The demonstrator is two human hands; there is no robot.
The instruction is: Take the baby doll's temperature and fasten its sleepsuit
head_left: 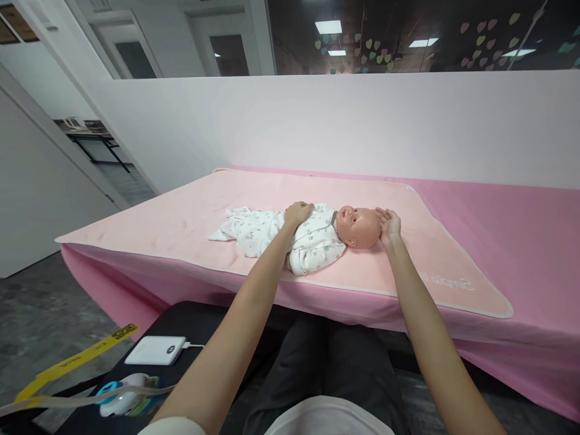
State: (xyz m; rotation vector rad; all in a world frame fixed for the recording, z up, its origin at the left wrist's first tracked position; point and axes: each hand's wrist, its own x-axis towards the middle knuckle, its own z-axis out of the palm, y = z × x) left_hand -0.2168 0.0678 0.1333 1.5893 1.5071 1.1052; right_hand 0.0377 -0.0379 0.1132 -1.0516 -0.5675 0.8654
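Note:
A baby doll [360, 227] in a white patterned outfit lies on its back on a peach-pink mat [181, 220], its head toward the right. My left hand [299, 212] rests on the middle of the doll's outfit, with its fingers loosely laid over the front. Beside the top of the doll's bare head, my right hand [389, 226] stands with its fingers extended and apart, close to or touching the head. Neither hand grips anything that I can see. The doll's legs and sleeves are covered by the cloth.
A pink cloth [521, 241] covers the table under the mat. Behind it rises a white partition [339, 127] with dark glass above. At lower left, a black seat [190, 317] carries a white power bank [155, 350] with a cable and a white-and-blue object [129, 394].

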